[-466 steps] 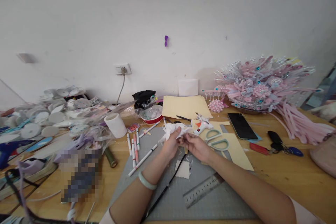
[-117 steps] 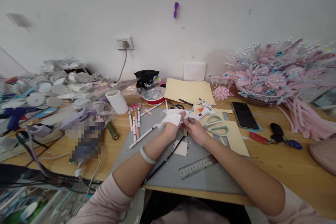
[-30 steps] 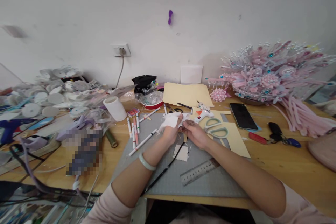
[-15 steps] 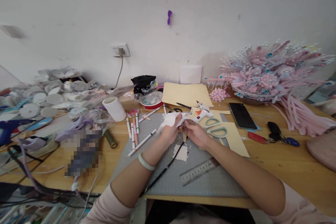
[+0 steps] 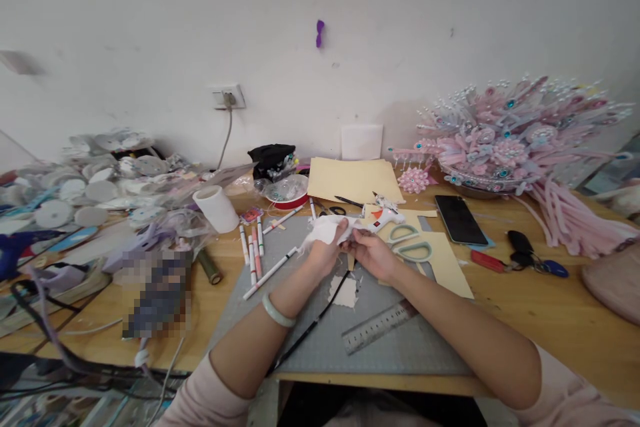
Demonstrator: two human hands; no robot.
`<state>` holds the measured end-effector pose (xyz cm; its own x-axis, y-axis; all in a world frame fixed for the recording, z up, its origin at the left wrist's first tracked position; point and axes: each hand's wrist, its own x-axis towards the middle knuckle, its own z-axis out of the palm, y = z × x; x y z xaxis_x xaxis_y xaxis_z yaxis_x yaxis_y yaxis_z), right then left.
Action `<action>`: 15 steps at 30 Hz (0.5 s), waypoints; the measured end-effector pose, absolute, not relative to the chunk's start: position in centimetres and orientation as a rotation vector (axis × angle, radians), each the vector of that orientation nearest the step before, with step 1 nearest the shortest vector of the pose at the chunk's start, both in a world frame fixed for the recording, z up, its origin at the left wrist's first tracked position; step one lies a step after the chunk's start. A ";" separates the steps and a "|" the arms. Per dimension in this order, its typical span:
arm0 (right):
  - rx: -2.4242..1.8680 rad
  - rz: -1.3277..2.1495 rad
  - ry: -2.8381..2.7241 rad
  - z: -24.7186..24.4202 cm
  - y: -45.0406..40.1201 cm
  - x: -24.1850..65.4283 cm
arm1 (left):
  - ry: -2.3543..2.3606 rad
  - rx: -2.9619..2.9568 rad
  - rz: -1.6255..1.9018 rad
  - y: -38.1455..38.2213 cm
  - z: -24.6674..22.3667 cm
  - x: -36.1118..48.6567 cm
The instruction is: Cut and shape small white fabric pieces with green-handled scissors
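Note:
A piece of white cloth (image 5: 323,232) is bunched up above the grey cutting mat (image 5: 300,300). My left hand (image 5: 327,255) is closed on it, thumb on top. My right hand (image 5: 371,253) pinches the cloth's right edge, its fingertips close to the left thumb; exactly what those fingertips press is partly hidden. Just behind lies a white glue gun (image 5: 386,219). Beside my right hand are scissors (image 5: 414,251) with pale green handles. Under my hands lie a small cream scrap (image 5: 344,291), a black cord (image 5: 315,323) and a steel ruler (image 5: 377,327).
Several markers (image 5: 253,257) lie left of my hands, near a white roll (image 5: 216,209). Yellow card sheets (image 5: 350,179) are behind. To the right are a phone (image 5: 461,220), keys (image 5: 523,250) and a pink beaded headdress (image 5: 510,140). White discs and ribbon rolls (image 5: 55,213) crowd the left.
My hands stay almost in place on the white cloth, with only slight finger movement. The whole view has shifted very slightly.

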<state>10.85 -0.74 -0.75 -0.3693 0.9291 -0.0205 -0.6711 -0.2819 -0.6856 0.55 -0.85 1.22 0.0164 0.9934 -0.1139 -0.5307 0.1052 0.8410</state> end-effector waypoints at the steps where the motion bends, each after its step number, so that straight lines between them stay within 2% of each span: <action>1: -0.502 1.864 -0.729 -0.7 -0.8 10.9 | 0.816 0.692 1.326 -0.7 1.1 0.5; 15: -0.563 1.821 -0.752 -0.7 -0.9 10.5 | 0.811 0.754 1.353 -1.0 1.1 0.7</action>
